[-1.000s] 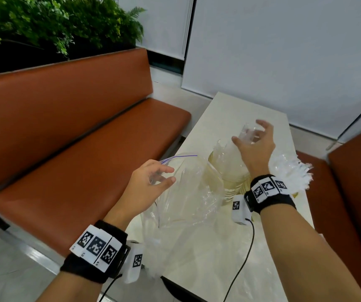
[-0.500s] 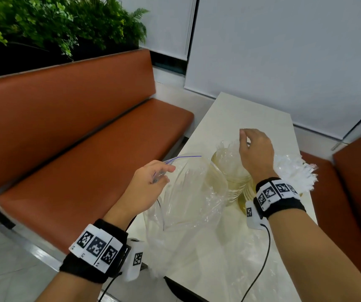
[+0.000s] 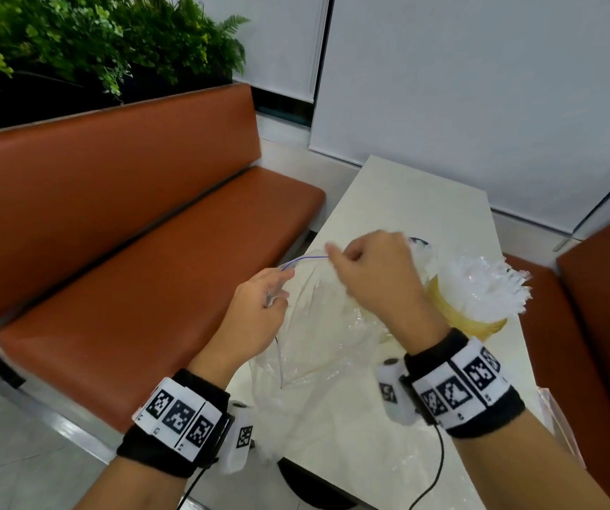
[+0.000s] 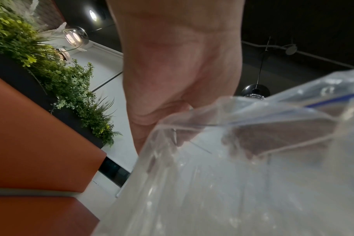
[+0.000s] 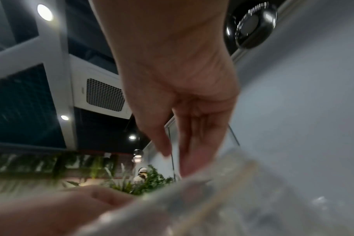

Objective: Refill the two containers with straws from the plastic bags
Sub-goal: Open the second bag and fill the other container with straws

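My left hand (image 3: 255, 318) pinches the clear bag (image 3: 318, 325) at the cream table's (image 3: 406, 200) near-left edge; my right hand (image 3: 373, 277) pinches its rim. An orange bench (image 3: 130, 252) runs alongside.

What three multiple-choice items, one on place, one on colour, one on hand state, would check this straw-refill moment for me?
1. Where does the yellowish clear container stuffed with white wrapped straws stand?
A. on the cream table
B. on the orange bench
C. on the floor

2. What colour is the zip line on the clear plastic bag?
A. red
B. green
C. blue

3. What is the left hand doing?
A. resting flat
B. pinching the bag's rim
C. holding a straw

Key: 1 A, the head view shows it on the tabletop; 2 C, a blue line runs along the bag's mouth; 3 B, its fingers close on the rim in the head and left wrist views.
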Motion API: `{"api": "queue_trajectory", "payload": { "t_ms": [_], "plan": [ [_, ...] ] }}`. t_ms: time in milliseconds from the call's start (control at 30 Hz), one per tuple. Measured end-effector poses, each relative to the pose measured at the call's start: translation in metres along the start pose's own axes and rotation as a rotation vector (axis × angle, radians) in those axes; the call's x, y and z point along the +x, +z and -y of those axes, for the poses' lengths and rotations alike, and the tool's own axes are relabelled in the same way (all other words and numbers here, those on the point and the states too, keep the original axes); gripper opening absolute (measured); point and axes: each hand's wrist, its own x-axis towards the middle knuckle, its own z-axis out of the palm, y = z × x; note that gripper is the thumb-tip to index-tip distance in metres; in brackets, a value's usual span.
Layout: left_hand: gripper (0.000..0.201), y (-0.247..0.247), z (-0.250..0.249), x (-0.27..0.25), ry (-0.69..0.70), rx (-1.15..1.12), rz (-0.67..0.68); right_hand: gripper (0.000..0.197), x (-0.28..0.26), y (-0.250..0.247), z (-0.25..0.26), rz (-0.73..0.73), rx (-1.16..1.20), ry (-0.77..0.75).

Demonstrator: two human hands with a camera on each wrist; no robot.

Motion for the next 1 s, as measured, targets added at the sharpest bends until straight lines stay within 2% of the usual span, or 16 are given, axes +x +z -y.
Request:
{"api": "queue_trajectory", "payload": {
  "t_ms": [67,133,300,500,567,633,767,900,1000],
  "plan": [
    [0.040,0.001,-0.001,-0.001,0.008,-0.007,-0.003,0.062,-0.010,0.014,0.009,0.305,-0.200,0.118],
    [0.048,0.001,-0.003,-0.003,0.018,-0.008,0.028,0.061,-0.012,0.025,0.008,0.430,-0.271,0.252],
    [0.076,0.001,-0.010,-0.009,0.101,-0.020,0.165,0.060,-0.013,0.032,-0.003,0.399,-0.151,0.460],
    [0.078,0.011,-0.027,-0.007,0.236,-0.001,0.225,0.041,-0.028,0.046,-0.018,0.362,0.463,0.713],
    [0.078,0.017,-0.037,-0.010,0.246,-0.024,0.256,0.028,-0.034,0.055,-0.021,0.362,0.588,0.794],
    [0.078,0.021,-0.045,-0.014,0.236,-0.039,0.293,0.025,-0.039,0.063,-0.024,0.352,0.689,0.857],
    [0.077,0.023,-0.048,-0.019,0.202,-0.042,0.322,0.021,-0.047,0.071,-0.030,0.361,0.779,0.840],
    [0.071,0.022,-0.038,-0.014,0.190,0.017,0.189,0.016,-0.051,0.071,-0.031,0.358,0.751,0.783],
    [0.067,0.019,-0.033,-0.011,0.135,0.000,0.115,0.016,-0.052,0.070,-0.030,0.370,0.757,0.673]
  ]
}}
